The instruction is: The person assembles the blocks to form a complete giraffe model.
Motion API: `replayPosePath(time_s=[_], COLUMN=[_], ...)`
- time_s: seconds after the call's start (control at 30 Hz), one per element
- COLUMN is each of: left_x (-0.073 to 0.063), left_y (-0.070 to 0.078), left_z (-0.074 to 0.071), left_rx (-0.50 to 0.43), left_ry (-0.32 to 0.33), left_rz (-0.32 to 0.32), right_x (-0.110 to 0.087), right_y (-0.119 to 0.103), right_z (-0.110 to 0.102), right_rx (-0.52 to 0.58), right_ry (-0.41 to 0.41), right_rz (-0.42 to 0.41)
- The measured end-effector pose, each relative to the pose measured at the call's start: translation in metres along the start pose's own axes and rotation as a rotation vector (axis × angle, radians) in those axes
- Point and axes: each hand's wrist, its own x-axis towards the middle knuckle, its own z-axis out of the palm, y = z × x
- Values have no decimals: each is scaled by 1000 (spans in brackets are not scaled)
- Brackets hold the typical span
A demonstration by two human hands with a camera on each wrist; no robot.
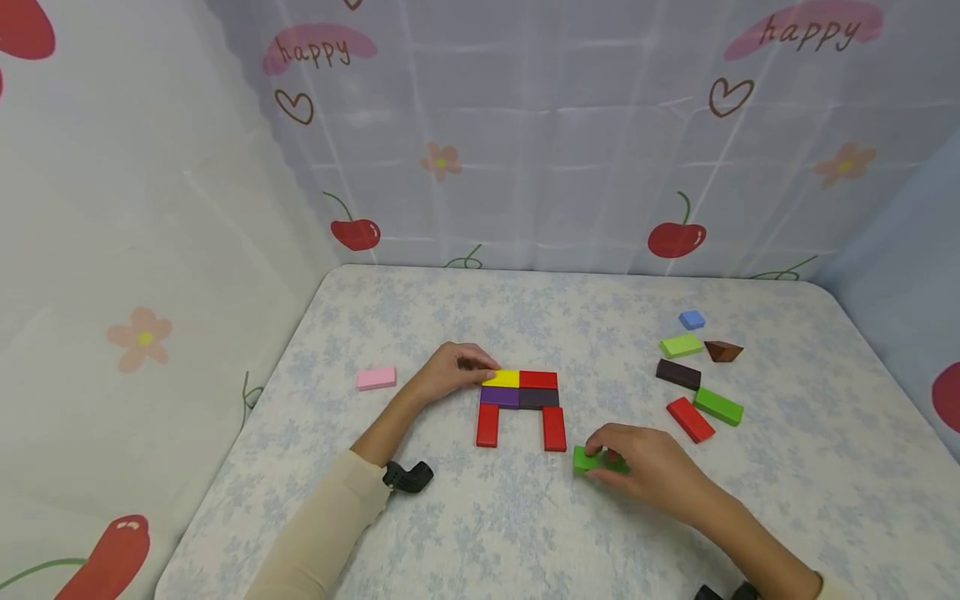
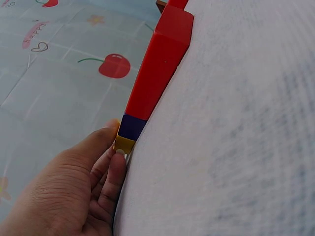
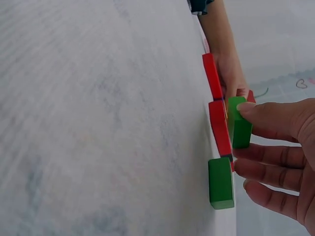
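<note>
Flat on the table lies an arch of blocks: a yellow block and a red block at the back, a purple block and a dark block in front. Two red blocks, left and right, form its legs. My left hand pinches the yellow block's outer end between thumb and finger. Right of the arch, my right hand holds a green block above the table, between thumb and fingers. A second green block rests on the table beside that hand, partly hidden in the head view.
A pink block lies at the left. On the right are a blue block, a light green block, a brown triangular block, a dark block, a green block and a red block.
</note>
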Motion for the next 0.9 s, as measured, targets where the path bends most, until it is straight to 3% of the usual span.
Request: replayPosePath(time_s=[0.43, 0.9], left_x=[0, 0], left_y=[1, 1], left_z=[-1, -1], left_rx=[1, -6], left_ry=[-3, -3], left_rz=[10, 18], right_x=[17, 19], right_y=[-9, -8], right_z=[17, 15], right_rx=[-81, -98], right_ry=[-71, -107], right_rz=[16, 28])
